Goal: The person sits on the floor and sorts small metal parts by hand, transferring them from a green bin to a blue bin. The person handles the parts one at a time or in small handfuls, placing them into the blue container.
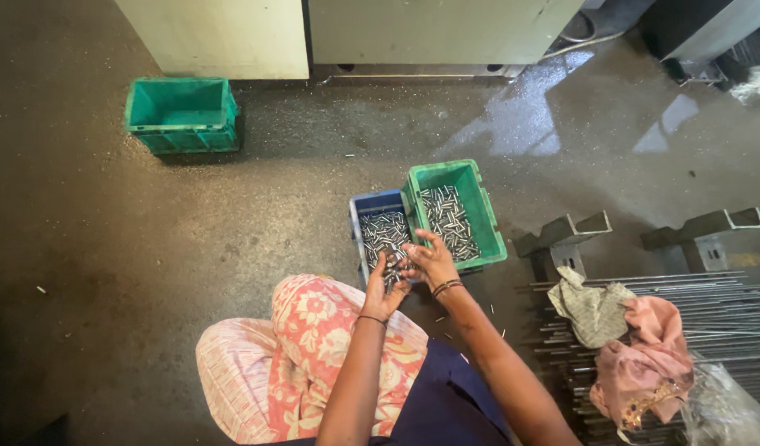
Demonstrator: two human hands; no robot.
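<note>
Pins (394, 266) lie every way | left hand (385, 289) cupping them | right hand (432, 262) grip open

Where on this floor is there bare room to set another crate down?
Bare floor lies between the far green crate and the blue crate, left of the knee. Wet floor beyond the near green crate is also free. Crowded: the right side, with brackets, rods and rags.

Bare floor (190, 239) left; metal rods (718, 318) crowding right.
</note>
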